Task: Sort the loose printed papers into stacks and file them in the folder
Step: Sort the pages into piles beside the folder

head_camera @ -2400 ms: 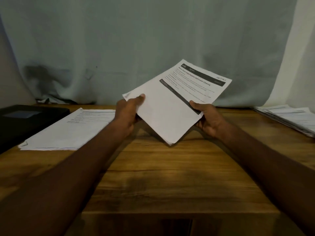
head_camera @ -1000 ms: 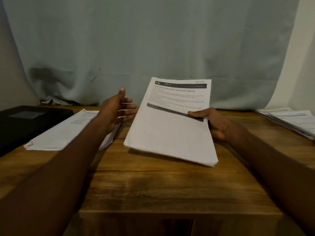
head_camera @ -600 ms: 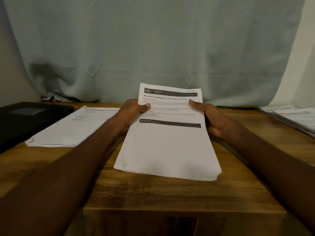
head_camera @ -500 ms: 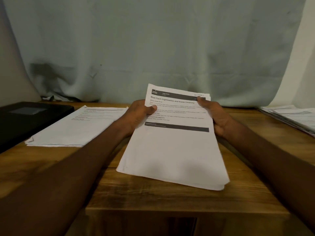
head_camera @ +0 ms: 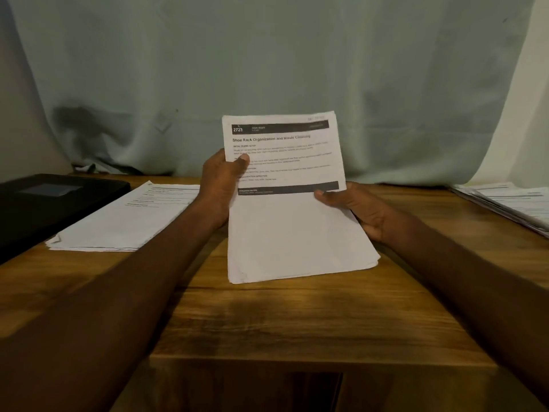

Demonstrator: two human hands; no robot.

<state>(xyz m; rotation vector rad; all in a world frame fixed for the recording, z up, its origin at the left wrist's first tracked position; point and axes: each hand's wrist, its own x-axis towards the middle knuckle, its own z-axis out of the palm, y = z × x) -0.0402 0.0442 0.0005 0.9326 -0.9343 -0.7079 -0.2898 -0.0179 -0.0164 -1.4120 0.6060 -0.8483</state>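
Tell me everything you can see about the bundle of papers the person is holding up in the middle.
The bundle of papers is a stack of white printed sheets, edges roughly squared. Its top page has a dark header bar marked 2723, the title "Shoe Rack Organization and Insole Cleaning", small blurred text and a second dark bar midway; the lower half is blank. It is tilted up facing the person, its bottom edge at or just above the wooden table. The left hand pinches its left edge, thumb on top; the right hand holds its right edge.
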